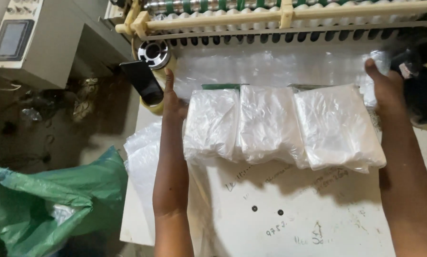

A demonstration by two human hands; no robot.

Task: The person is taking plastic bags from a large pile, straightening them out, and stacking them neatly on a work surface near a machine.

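Observation:
Three stacks of clear plastic bags lie side by side on a white table (294,223): a left stack (211,124), a middle stack (266,124) and a right stack (337,128). My left hand (173,102) presses flat against the outer side of the left stack, fingers straight. My right hand (387,88) presses against the outer side of the right stack. Both hands squeeze the row between them.
A bag-making machine with a roller and a yellow frame (280,19) runs along the far edge, with clear film (280,64) coming off it. A dark phone (142,81) leans on a tape roll at the left. A green plastic sack (56,200) sits on the floor. Loose clear bags (140,157) hang over the table's left edge.

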